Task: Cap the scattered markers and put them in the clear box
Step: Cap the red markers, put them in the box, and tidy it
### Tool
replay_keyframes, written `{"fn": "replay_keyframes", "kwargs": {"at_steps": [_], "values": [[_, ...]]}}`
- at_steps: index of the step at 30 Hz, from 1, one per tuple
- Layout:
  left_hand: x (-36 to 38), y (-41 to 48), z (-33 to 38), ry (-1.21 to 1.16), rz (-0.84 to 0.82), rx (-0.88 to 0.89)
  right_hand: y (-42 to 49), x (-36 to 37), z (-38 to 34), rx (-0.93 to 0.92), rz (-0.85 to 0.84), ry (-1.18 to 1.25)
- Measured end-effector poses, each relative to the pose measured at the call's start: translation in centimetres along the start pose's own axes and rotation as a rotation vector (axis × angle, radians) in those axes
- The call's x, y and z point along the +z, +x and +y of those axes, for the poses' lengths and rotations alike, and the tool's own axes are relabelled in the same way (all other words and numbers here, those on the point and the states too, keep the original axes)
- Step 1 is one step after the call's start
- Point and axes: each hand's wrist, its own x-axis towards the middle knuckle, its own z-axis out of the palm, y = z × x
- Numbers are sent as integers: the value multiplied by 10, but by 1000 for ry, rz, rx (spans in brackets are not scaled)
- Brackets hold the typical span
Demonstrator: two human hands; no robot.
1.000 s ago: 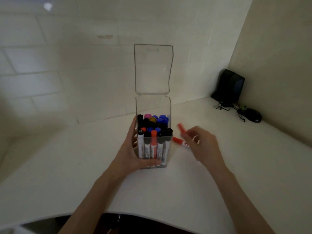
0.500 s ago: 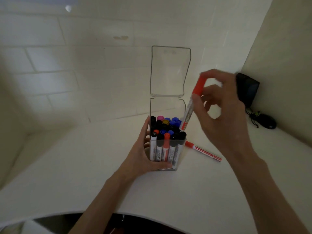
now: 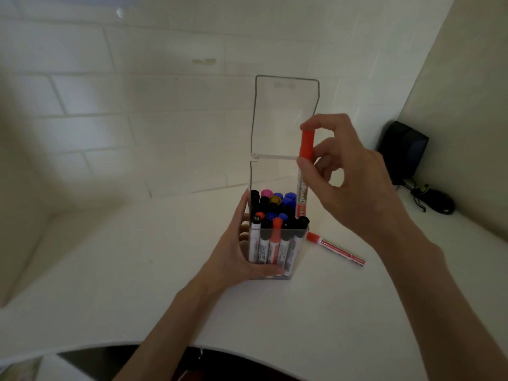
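since half a second ago the right hand (image 3: 357, 182) has swung the red marker (image 3: 301, 188) from a tilt above the box to nearly upright, and its lower end is now down at the far right corner of the pack. the white table (image 3: 137, 270) looks smooth, so the tall clear box (image 3: 276, 174) could slide or tip if pushed sideways. it stands mid-table with its lid (image 3: 286, 114) hinged open and upright at the far side, and a knock from the right knuckles could swing that lid down. the left hand (image 3: 233, 259) grips the box low down, thumb across the near wall and fingers round the left wall, which steadies it. the right hand pinches the marker at its red cap (image 3: 306, 144) between thumb and fingertips. i judge that holding it by the cap alone could loosen the cap if the barrel jams. the standing markers (image 3: 275, 213) look tightly packed, so the barrel may catch on a neighbour's cap rather than find a gap. a second red marker (image 3: 336, 250), which looks capped, lies on the table just right of the box and could roll if brushed.
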Motion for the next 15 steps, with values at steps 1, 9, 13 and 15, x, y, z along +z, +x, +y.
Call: {"fn": "replay_keyframes", "kwargs": {"at_steps": [1,9,13,15], "values": [[0,0,1,-4,-3,0,0,-1,0,10,-9,11],[0,1,-3,2,-1,-1,-1,8,1,105,74,92],[-1,1,-3,8,-4,23,-6,12,-2,107,197,204],[0,0,-2,0,-4,28,-1,16,-3,111,250,279]]}}
